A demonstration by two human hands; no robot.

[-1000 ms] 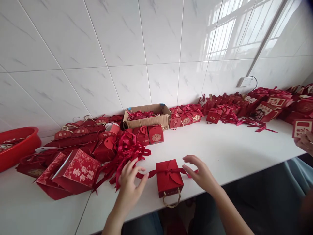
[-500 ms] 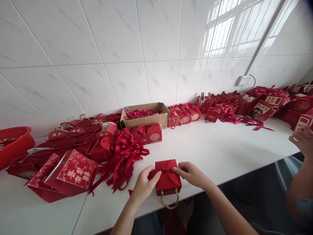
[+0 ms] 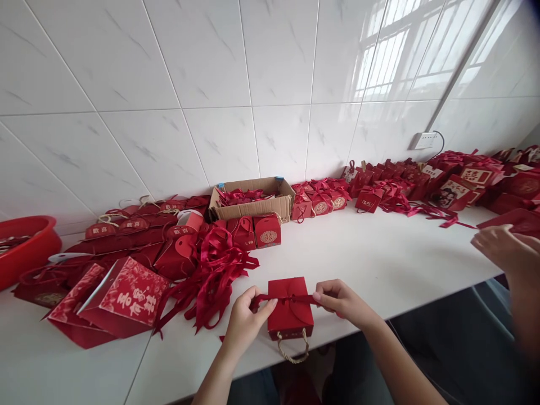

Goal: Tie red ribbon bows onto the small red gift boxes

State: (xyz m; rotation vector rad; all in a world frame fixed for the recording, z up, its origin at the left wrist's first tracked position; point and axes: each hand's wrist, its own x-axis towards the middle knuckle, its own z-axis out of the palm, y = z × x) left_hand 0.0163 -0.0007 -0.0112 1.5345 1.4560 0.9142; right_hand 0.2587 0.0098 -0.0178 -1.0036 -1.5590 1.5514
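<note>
A small red gift box [image 3: 291, 322] sits at the near edge of the white table, its twisted rope handle [image 3: 294, 356] hanging toward me. Across its top runs a dark red ribbon [image 3: 301, 299], crossing near the middle of the lid. My left hand [image 3: 248, 316] pinches the ribbon's left part between thumb and fingers, beside the box's left edge. To the right of the box, my right hand [image 3: 342, 302] pinches the other end and holds it taut. Whether the ribbon is knotted at the crossing I cannot tell.
Loose red ribbons [image 3: 213, 287] lie left of the box, beside several red boxes [image 3: 139, 292]. Behind stands a cardboard carton [image 3: 248, 211]; a red basin [image 3: 27, 250] is at far left. More red boxes [image 3: 447, 180] line the wall. A co-worker's hand [image 3: 502, 250] is at right.
My right hand has moved right, off the box top, drawing the ribbon out straight. My left hand has barely moved. The co-worker's hand has shifted left.
</note>
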